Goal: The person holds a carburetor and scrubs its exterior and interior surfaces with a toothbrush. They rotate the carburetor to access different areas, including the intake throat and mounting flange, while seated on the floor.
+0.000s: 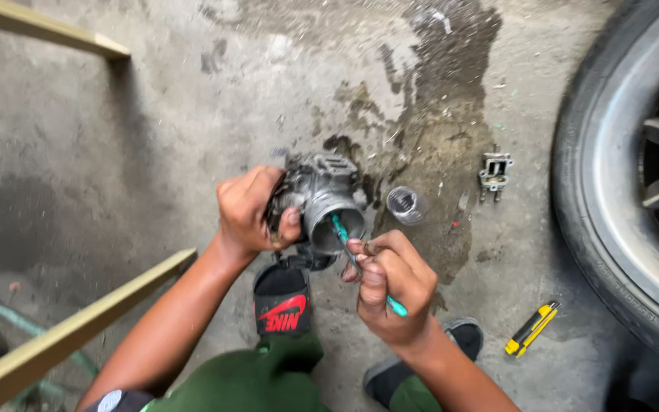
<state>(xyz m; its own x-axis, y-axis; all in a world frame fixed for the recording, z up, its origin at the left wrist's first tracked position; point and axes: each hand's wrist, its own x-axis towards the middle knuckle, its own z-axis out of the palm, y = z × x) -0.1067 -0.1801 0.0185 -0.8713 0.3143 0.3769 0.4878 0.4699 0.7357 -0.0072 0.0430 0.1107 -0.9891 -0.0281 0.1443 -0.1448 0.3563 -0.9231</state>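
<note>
Down on the concrete floor point(116, 137), a person crouches over a grimy grey metal engine part point(322, 200) with a round bore, held just above the ground near the middle of the floor. The left hand point(252, 214) is wrapped tight around the part's side, thumb pressed against the rim. The right hand point(390, 284) is closed on a thin teal-handled tool point(360, 263), fingers pinched around the shaft, and its tip reaches into the bore.

The floor is rough, grey and badly stained: a dark wet patch point(436, 114) spreads from the far edge down toward the hands. On that stain, just beside the part, lies a small clear plastic cup point(406, 204); farther toward the right edge sits a small metal bracket point(494, 174). A yellow utility knife point(532, 328) lies near the right edge, close to a car tyre point(612, 198) with a grey alloy wheel. Pale wooden rails point(70, 336) cross the left edge. Black slide sandals point(282, 301) show beneath the hands.
</note>
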